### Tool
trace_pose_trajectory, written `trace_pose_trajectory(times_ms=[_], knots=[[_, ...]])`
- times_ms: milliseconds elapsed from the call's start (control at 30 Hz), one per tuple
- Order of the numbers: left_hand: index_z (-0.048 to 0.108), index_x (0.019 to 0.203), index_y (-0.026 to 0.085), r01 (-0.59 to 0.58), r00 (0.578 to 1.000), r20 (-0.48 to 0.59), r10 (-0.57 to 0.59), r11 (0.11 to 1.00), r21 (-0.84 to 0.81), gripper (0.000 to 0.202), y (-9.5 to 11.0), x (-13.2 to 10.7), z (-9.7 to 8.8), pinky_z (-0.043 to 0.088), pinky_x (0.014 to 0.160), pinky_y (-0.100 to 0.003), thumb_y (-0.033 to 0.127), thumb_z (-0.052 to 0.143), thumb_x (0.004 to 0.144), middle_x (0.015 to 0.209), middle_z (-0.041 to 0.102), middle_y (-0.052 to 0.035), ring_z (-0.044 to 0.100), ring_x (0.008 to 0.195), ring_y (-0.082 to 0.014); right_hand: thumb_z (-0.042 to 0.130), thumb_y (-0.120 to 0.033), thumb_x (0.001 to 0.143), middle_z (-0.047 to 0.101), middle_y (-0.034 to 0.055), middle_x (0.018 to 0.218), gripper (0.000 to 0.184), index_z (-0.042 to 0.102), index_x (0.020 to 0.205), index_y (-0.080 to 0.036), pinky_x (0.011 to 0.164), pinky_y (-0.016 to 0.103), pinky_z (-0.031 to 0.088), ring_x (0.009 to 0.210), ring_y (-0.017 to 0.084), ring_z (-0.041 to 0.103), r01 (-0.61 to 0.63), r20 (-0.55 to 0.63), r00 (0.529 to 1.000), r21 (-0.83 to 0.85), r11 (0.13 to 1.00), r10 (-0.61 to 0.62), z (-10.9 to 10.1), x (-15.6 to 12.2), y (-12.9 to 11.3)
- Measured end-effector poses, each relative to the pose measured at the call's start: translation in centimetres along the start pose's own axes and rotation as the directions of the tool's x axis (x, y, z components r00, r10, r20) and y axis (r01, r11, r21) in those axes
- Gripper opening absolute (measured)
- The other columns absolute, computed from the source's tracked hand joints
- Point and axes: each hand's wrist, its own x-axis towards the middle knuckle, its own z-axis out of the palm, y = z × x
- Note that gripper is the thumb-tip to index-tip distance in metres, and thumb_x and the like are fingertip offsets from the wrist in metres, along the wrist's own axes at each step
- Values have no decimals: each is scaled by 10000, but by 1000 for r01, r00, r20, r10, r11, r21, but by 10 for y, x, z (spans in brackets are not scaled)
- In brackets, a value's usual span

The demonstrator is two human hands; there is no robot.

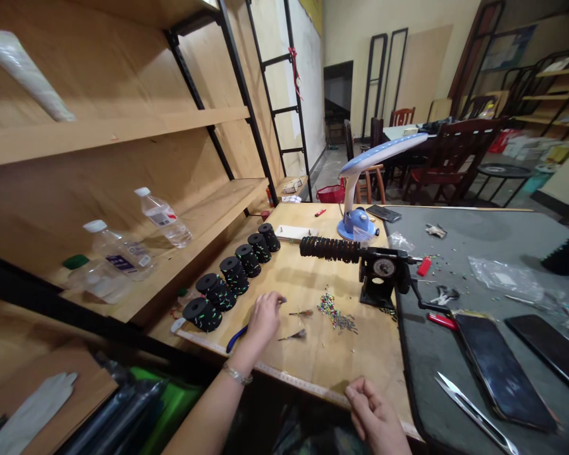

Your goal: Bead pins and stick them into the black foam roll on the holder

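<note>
Head view: pinches dark piece (282,300) in left hand (264,316), beside pliers (236,340), toward near left corner of table (322,370); curls right hand (372,411) together at near edge, cannot tell if holding anything.

A small workshop. A hand-cranked winder (383,268) stands about midway between the near and far edges of the table (322,379); black spools (234,276) line the left edge, a blue-handled tool (236,339) lies toward the near left corner, with loose beads (329,306) farther right. Open plywood shelving (213,212) flanks the left edge.
</note>
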Motion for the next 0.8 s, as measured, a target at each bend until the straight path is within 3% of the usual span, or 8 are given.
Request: trace_pose_trajectory(times_ms=[200, 267, 300, 367, 433, 533, 667, 800], knots=[[582, 900, 170, -1, 987, 151, 57, 939, -343, 126, 21, -65, -3, 470, 674, -250, 244, 487, 866, 841, 645, -32, 602, 769, -155, 607, -699, 686, 258, -144, 370, 512, 485, 692, -202, 402, 198, 104, 354, 45, 166, -11, 42, 999, 39, 999, 9, 10, -3, -11], [585, 884, 153, 232, 943, 334, -4, 725, -648, 184, 33, -93, 6, 432, 581, -223, 328, 554, 838, 807, 631, -27, 570, 673, -129, 608, -696, 688, 273, -143, 355, 511, 487, 691, -200, 397, 195, 108, 347, 43, 172, -4, 62, 998, 45, 999, 1, 13, -2, -13], [580, 862, 151, 344, 912, 408, -33, 602, -720, 230, 39, -105, 11, 409, 541, -216, 376, 589, 818, 789, 628, -25, 551, 625, -117, 609, -694, 688, 279, -143, 348, 511, 486, 689, -199, 394, 194, 111, 342, 42, 176, -5, 67, 998, 51, 999, 2, 15, -2, -13], [571, 838, 150, 485, 861, 505, -64, 406, -775, 302, 49, -125, 22, 389, 521, -210, 427, 664, 762, 745, 614, -22, 555, 634, -124, 619, -690, 681, 298, -141, 343, 510, 484, 690, -198, 385, 189, 121, 333, 39, 188, -20, 73, 997, 73, 997, 15, 17, -3, -12], [576, 824, 142, 539, 837, 539, -94, 308, -784, 338, 57, -139, 31, 372, 509, -204, 439, 706, 729, 714, 605, -19, 548, 617, -117, 638, -681, 670, 328, -135, 344, 508, 482, 687, -198, 376, 183, 130, 325, 37, 200, -39, 85, 996, 94, 995, 31, 18, -5, -9], [583, 801, 138, 558, 828, 548, -115, 257, -789, 346, 65, -149, 38, 359, 499, -203, 443, 724, 715, 679, 592, -7, 513, 561, -94, 664, -674, 647, 414, -108, 377, 512, 481, 673, -197, 369, 180, 144, 323, 36, 233, -44, 87, 996, 108, 993, 35, 17, -8, -6], [585, 794, 145, 557, 828, 553, -99, 269, -786, 335, 71, -152, 38, 354, 482, -201, 437, 723, 708, 680, 588, -2, 519, 557, -97, 661, -659, 665, 532, -56, 450, 498, 497, 676, -188, 372, 180, 164, 337, 46, 298, -38, 83, 996, 98, 994, 30, 15, -9, -6], [567, 803, 150, 563, 819, 570, -68, 288, -774, 319, 73, -153, 38, 332, 440, -188, 433, 693, 731, 662, 582, -1, 539, 555, -106, 667, -640, 674, 464, -87, 397, 480, 503, 676, -189, 374, 181, 161, 335, 49, 285, -57, 79, 996, 101, 993, 49, 14, -10, -8]])
